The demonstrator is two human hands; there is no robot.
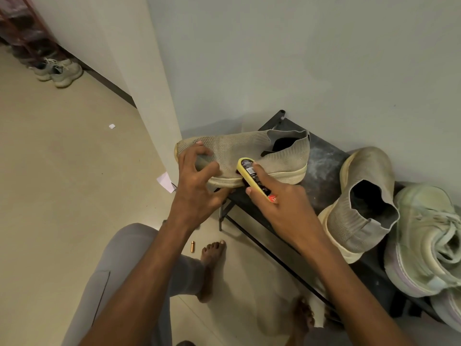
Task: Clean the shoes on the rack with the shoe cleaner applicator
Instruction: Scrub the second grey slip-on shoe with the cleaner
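Crouching person's bare foot (212, 255) on the floor beside a small brass-coloured cylinder (192, 246). Right hand (279, 203), fingers curled round the yellow shoe cleaner applicator (252, 177), presses it against the side of the beige knit shoe (249, 151). Left hand (197, 181), fingers wrapped over the toe end, steadies that shoe on the dark rack (321, 171). Its mate (359, 208) and a pale green sneaker (424, 240) stand further right on the rack; a pair of sneakers (59, 71) lies by the far wall
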